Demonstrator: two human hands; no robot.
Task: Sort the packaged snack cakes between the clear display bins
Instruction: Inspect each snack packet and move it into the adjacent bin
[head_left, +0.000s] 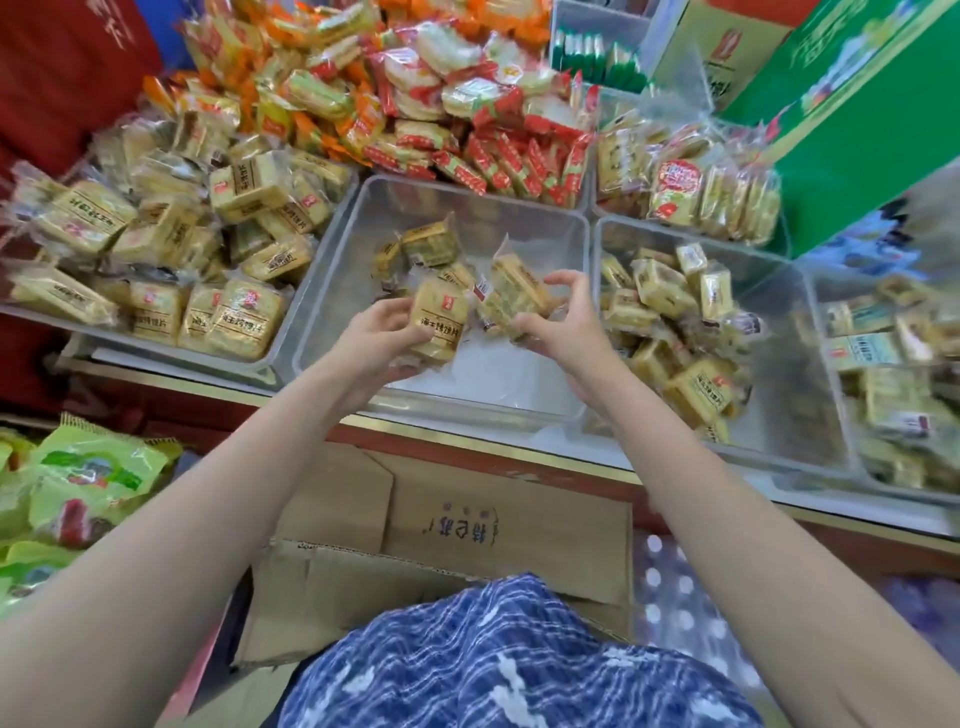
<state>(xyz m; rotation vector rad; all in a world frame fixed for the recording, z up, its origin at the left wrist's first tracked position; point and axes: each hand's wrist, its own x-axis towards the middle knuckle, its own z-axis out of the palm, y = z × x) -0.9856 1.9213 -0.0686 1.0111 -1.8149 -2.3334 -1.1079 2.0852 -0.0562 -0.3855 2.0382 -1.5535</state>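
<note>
Over the nearly empty middle bin (363, 218), the left hand (376, 338) grips a yellow snack cake (436, 325) with curled fingers, while the right hand (563, 325) pinches a second packet (514, 296) just beside it. Fuller bins (779, 415) flank both hands.

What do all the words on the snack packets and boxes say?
Nothing reads for sure.
Yellow packet in left hand: dark Chinese print, upside down, blurred.
Tilted packet in right hand: sticker too small.
Cardboard box: handwritten marks, unclear.
Green carton: print blurred.
</note>
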